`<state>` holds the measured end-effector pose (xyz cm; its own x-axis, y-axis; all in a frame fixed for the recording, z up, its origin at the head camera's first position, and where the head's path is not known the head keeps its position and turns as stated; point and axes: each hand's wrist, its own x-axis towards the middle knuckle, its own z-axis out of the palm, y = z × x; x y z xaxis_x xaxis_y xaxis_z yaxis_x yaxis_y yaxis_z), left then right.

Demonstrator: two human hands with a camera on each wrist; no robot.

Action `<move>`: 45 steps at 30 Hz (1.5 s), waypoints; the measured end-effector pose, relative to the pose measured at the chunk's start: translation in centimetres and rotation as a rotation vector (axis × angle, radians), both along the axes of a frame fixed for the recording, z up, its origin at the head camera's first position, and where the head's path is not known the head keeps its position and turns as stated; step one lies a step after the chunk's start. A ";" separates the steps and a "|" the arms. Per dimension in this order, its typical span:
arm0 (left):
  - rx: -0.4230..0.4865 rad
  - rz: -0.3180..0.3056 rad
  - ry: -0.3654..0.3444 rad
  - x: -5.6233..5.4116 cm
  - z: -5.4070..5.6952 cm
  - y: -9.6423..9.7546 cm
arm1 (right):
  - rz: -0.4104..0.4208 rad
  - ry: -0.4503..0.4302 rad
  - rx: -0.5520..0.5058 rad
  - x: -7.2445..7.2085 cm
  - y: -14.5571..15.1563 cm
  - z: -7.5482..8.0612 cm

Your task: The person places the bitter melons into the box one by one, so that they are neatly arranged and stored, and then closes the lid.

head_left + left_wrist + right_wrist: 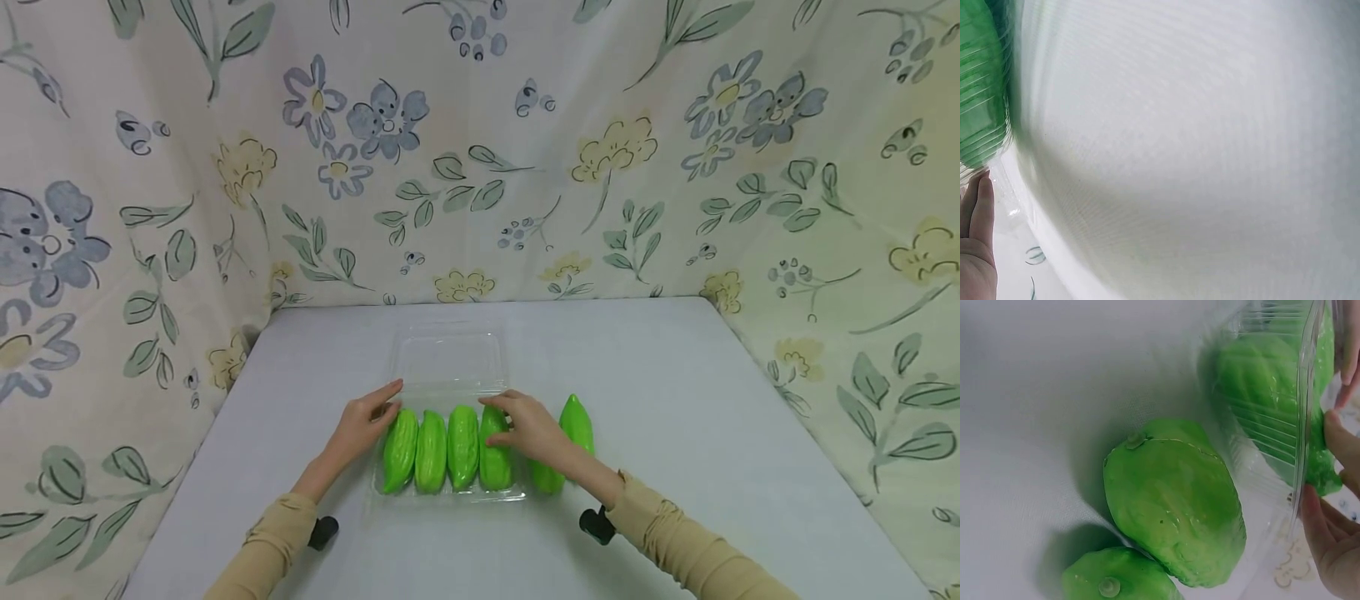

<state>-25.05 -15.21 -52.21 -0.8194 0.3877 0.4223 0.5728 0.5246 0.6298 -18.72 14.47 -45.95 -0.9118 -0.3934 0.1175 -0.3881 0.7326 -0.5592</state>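
A clear plastic clamshell box [450,497] lies with several green bitter melons [462,446] side by side in its base. Its lid [450,354] is folded back, away from me. My left hand [363,421] is at the box's left rear corner, its straight fingers touching the rim, as the left wrist view also shows. At the box's right end, my right hand [528,425] has thumb and fingers around the far end of the rightmost melon [495,467]. In the right wrist view, the pointed end of that melon [1325,481] shows between fingers and thumb.
Two more bitter melons lie on the table right of the box, one close to its wall [1172,506] and another beyond it [576,421]. White cloth [652,375] covers the table. Flowered curtains [465,167] stand behind and at both sides.
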 end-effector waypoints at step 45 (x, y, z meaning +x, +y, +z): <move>-0.007 -0.009 0.023 0.0 -0.4 -0.3 | 0.017 -0.215 -0.306 -0.6 3.3 1.3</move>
